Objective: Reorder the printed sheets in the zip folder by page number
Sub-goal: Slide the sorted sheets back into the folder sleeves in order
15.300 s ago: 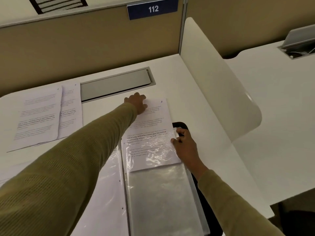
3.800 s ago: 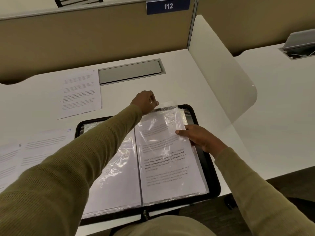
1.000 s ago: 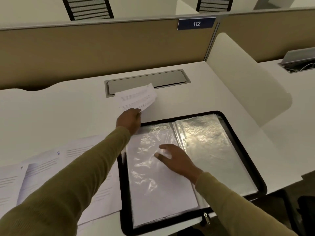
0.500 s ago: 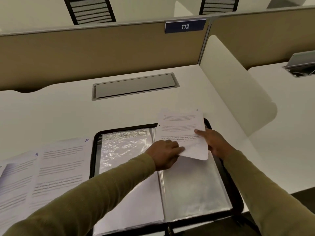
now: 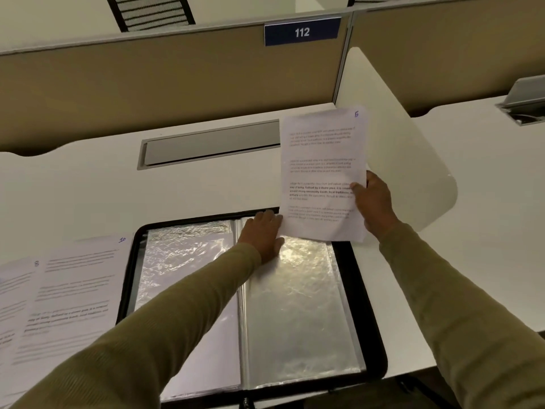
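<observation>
The black zip folder (image 5: 374, 335) lies open on the white desk, its clear plastic sleeves (image 5: 298, 308) shining. My right hand (image 5: 374, 202) pinches the right edge of a printed sheet (image 5: 321, 160) marked 5 in its top right corner and holds it upright above the folder's far right corner. My left hand (image 5: 262, 234) rests on the top of the right-hand sleeve, fingers loosely bent beside the sheet's lower left corner. Two loose printed sheets lie left of the folder, marked 10 (image 5: 79, 287) and 8 (image 5: 14, 302).
A grey cable flap (image 5: 212, 146) is set in the desk (image 5: 88, 190) behind the folder. A tan partition with a blue 112 plate (image 5: 302, 32) stands at the back. A white curved divider (image 5: 407, 149) rises on the right, with another desk beyond it.
The sheet has left my left hand and now stands upright in my right hand, higher and farther right. My left hand has dropped onto the right-hand sleeve.
</observation>
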